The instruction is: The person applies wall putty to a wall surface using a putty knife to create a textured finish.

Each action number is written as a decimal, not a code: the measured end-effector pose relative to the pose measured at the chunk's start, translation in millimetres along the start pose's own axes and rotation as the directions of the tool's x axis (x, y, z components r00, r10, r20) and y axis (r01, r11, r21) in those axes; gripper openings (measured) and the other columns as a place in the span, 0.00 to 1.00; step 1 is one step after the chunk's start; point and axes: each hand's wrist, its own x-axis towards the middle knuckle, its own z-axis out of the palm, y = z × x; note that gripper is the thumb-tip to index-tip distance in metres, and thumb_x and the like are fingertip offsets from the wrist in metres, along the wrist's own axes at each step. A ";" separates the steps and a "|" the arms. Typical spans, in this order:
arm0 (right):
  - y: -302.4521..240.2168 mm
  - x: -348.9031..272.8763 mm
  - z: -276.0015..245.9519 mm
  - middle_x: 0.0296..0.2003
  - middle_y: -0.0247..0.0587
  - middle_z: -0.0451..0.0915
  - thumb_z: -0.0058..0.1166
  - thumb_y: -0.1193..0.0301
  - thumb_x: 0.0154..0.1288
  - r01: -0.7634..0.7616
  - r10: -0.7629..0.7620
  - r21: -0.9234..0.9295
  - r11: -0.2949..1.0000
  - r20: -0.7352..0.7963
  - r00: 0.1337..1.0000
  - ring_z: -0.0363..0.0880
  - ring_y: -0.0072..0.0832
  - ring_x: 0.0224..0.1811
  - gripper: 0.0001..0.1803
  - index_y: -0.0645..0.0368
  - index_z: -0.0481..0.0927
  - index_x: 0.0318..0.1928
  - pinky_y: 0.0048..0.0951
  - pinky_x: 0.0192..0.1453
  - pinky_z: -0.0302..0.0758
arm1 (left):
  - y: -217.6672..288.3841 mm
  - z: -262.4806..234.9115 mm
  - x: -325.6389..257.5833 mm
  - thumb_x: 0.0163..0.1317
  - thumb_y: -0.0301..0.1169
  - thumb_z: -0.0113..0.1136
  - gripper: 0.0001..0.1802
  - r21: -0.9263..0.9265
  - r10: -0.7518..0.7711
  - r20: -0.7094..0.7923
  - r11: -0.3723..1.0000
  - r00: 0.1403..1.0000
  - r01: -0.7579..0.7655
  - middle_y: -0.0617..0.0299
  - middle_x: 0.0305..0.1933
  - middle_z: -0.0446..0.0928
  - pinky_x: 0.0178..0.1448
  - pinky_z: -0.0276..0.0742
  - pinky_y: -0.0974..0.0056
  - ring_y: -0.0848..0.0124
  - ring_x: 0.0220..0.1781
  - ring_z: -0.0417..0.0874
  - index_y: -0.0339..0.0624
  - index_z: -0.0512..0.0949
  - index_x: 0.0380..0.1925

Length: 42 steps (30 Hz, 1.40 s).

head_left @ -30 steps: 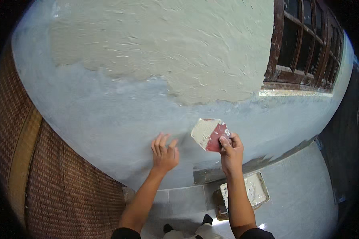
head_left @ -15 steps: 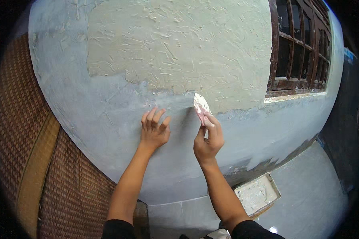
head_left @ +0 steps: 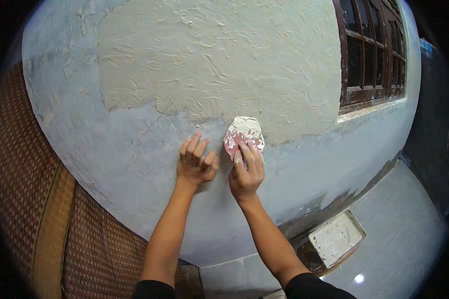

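My right hand [head_left: 246, 174] grips a flat pink putty scraper [head_left: 237, 141]. Thick off-white putty coats its upper part, and its top edge is at the lower border of the textured cream coating [head_left: 219, 60] on the wall. The thumb and fingers pinch its lower end; some putty marks the fingers. To the left, my left hand [head_left: 197, 162] is held up near the bare grey-blue wall [head_left: 149, 164], with nothing in it. Its fingers are bent and spread apart. I cannot tell whether the fingertips touch the wall.
A rectangular tray of off-white putty [head_left: 337, 236] sits low at the right, above the grey floor [head_left: 394, 239]. A brown wooden window [head_left: 366, 55] is set in the wall at the upper right. Brown woven panels [head_left: 92, 239] stand along the left side.
My right hand has moved a little left, and the scraper has turned from nearly edge-on to show its broad, putty-coated face. My left hand stays close to the same place.
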 end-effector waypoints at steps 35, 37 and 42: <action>42.9 105.4 -79.6 0.38 0.55 0.80 0.49 0.81 0.61 -0.458 0.389 0.489 0.742 0.241 0.889 0.79 0.50 0.43 0.14 0.65 0.74 0.48 0.40 0.48 0.74 | 24.5 -8.9 53.4 0.54 0.42 0.57 0.18 0.041 -0.021 -0.187 0.999 0.982 0.029 0.57 0.53 0.68 0.63 0.56 0.50 0.55 0.62 0.67 0.53 0.66 0.43; 44.0 115.2 -77.0 0.39 0.56 0.80 0.49 0.82 0.60 -0.423 0.331 0.467 0.777 0.268 0.905 0.79 0.51 0.43 0.14 0.65 0.74 0.48 0.40 0.48 0.74 | 28.0 -7.0 55.2 0.55 0.42 0.55 0.16 0.069 0.020 -0.171 0.998 0.985 -0.008 0.61 0.52 0.67 0.62 0.57 0.53 0.59 0.62 0.67 0.55 0.66 0.42; 59.2 120.7 -54.6 0.40 0.59 0.79 0.48 0.82 0.59 -0.365 0.249 0.393 0.844 0.315 0.916 0.79 0.53 0.43 0.17 0.66 0.75 0.50 0.43 0.48 0.74 | 27.5 -4.9 57.2 0.56 0.43 0.54 0.16 0.055 -0.048 -0.188 0.997 0.981 0.059 0.61 0.52 0.67 0.61 0.59 0.54 0.58 0.61 0.67 0.55 0.65 0.43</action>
